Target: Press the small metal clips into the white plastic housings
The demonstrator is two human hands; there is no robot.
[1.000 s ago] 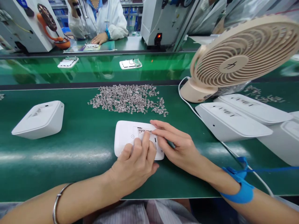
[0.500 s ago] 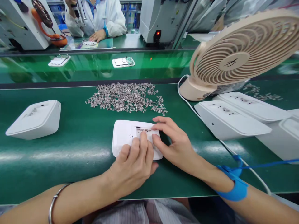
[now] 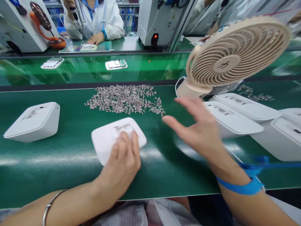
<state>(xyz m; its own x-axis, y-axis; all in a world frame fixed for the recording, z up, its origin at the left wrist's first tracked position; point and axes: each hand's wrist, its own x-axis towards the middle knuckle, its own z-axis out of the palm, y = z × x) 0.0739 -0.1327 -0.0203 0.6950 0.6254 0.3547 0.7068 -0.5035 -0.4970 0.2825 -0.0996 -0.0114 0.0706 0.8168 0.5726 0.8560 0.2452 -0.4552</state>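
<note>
My left hand has its fingers curled into the recessed slot of a white plastic device cover and grips it. The cover is turned at an angle and blurred, low over the green mat. My right hand, also blurred, is spread open with nothing in it, just left of a white plastic housing whose near part it hides. Beyond the cover lies a heap of small metal battery contacts.
A beige fan stands behind the right-hand housings. Another white housing sits at far left. Behind the black rail, two open white units rest on a green belt. Across it a co-worker's hand touches a workpiece.
My right hand has left the cover and moved right, opening wide. My left hand has shifted the cover leftward and turned it counterclockwise.
</note>
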